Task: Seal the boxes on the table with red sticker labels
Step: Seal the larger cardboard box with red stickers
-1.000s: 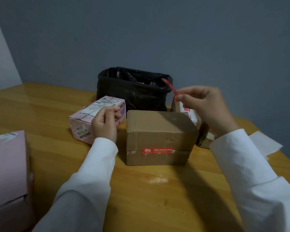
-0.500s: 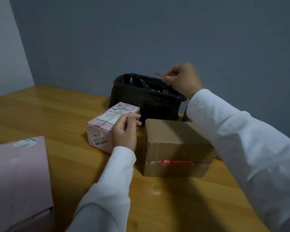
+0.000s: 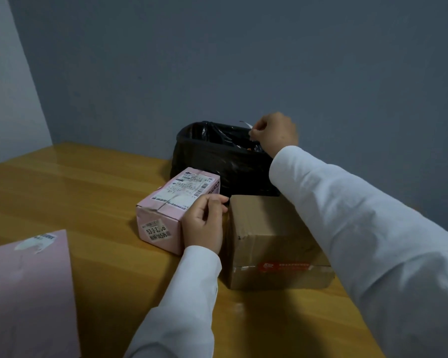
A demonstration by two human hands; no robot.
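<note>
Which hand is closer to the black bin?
Right. The right hand hovers over the black bin, pinching a paper strip. The left hand is lower, by the pink box.

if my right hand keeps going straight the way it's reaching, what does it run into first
Probably the black-lined bin: the right hand hovers at its far rim, pinching a thin strip. Going straight on it would cross the open mouth; beyond that is the wall, though depth is unclear.

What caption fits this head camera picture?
Right hand holds a paper strip over the black bin.

Bare surface [image 3: 70,192] lies open toward 9 o'clock; pink box [image 3: 177,205], brown box [image 3: 274,236] and black bin [image 3: 217,156] crowd 12 o'clock.
</note>
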